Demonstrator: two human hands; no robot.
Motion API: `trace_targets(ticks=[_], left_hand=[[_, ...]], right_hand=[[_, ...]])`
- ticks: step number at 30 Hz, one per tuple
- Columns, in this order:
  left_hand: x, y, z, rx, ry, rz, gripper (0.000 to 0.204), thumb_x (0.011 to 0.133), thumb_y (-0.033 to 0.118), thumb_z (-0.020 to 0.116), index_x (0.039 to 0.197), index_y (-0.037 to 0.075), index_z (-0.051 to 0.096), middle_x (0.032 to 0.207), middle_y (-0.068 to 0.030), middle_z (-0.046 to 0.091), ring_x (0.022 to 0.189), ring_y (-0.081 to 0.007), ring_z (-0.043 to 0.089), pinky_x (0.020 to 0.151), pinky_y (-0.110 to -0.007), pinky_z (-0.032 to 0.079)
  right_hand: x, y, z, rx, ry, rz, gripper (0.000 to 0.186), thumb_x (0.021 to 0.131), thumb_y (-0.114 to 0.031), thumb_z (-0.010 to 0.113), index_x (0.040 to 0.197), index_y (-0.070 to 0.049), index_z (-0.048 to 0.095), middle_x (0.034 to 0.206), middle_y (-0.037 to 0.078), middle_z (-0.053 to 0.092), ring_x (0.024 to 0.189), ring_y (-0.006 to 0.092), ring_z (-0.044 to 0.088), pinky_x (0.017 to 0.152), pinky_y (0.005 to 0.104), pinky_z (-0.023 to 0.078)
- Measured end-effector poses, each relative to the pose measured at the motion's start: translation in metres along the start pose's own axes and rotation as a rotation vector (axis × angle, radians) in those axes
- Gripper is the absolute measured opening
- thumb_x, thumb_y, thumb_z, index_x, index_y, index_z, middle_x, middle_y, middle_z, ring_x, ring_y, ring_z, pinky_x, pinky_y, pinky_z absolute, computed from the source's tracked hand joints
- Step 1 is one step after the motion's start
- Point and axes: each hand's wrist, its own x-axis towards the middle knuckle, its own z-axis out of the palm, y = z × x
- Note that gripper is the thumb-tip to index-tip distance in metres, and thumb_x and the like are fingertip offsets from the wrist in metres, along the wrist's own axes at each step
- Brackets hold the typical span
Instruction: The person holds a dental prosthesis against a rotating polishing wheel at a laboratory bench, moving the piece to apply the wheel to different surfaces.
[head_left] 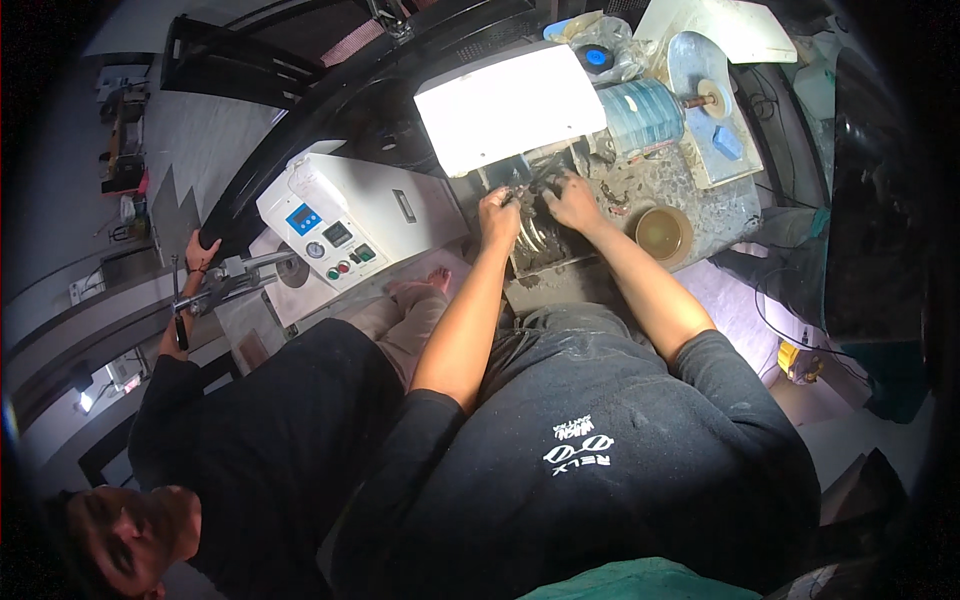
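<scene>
Reaching over a muddy tray (pixel 556 280), left of a round brown bowl (pixel 685 231). Pinching a small dark piece (pixel 519 189) with the left hand (pixel 498 216), just below a white machine cover (pixel 512 108). Bending the right hand (pixel 575 204) near it; can't tell if gripping anything

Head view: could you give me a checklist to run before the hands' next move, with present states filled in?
1. Left hand and right hand both visible: ok.
2. Hands gloved: not ok, both bare.
3. What each hand grips: cannot tell, too small and dark.
4. Round brown bowl apart from the right hand: ok.
5. Co-worker's hand away from theirs: ok, far left.
</scene>
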Motion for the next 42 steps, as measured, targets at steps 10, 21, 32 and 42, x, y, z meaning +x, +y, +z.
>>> trace_targets(ticks=[10,21,32,42], left_hand=[[0.002,-0.013,-0.013,0.335,0.114,0.24,0.022,0.074,0.002,0.056,0.093,-0.007,0.062,0.094,-0.0213,0.064,0.087,-0.029,0.063,0.08,-0.033,0.046],[0.001,-0.017,-0.005,0.225,0.04,0.134,0.029,0.072,0.001,0.057,0.1,-0.007,0.061,0.101,-0.0206,0.064,0.095,-0.0262,0.061,0.085,-0.03,0.045],[0.008,0.018,0.034,-0.207,0.231,-0.182,0.026,0.067,-0.003,0.059,0.093,-0.005,0.06,0.099,-0.0123,0.057,0.096,-0.0234,0.054,0.09,-0.032,0.04],[0.031,-0.054,0.013,-0.781,0.135,-0.315,0.027,0.066,-0.008,0.055,0.092,-0.003,0.058,0.093,-0.0093,0.058,0.091,-0.0178,0.054,0.084,-0.027,0.04]], right_hand=[[-0.076,-0.024,0.0,-0.397,-0.602,-0.343,0.043,0.086,-0.031,0.039,0.103,0.004,0.059,0.118,0.027,0.05,0.112,0.0374,0.048,0.097,0.0419,0.038],[-0.028,-0.033,-0.022,0.275,0.118,-0.358,0.034,0.076,-0.016,0.054,0.104,0.002,0.06,0.1,0.025,0.06,0.093,0.0397,0.057,0.087,0.0407,0.043],[0.026,0.036,0.035,0.556,0.179,0.364,0.025,0.071,-0.018,0.068,0.085,0.002,0.066,0.085,0.022,0.065,0.082,0.0303,0.064,0.075,0.0344,0.048],[0.011,-0.028,0.004,0.342,0.126,0.16,0.028,0.07,-0.02,0.069,0.083,0.004,0.066,0.079,0.021,0.065,0.076,0.0301,0.065,0.069,0.0354,0.049]])
